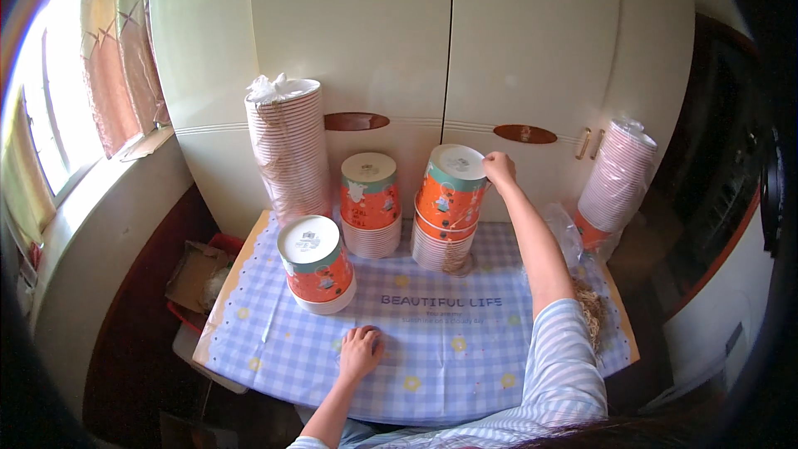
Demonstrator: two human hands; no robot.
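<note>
Stack (440, 251) might tip if R hand (499, 169), pinch unclear, tugs top cup (454, 196) sideways; L hand (362, 352) loosely spread on tbl (490, 349).

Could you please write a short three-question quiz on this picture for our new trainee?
1. Multiple choice: The right hand is at the edge of an orange tub. How does that tub stand? (a) upside down (b) upright (c) on its side
2. True or false: The left hand is gripping a tub.
3. Fill in: The tablecloth is patterned with blue and white ____.

Key:
1. a
2. False; the left hand rests on the tablecloth.
3. checks
</note>
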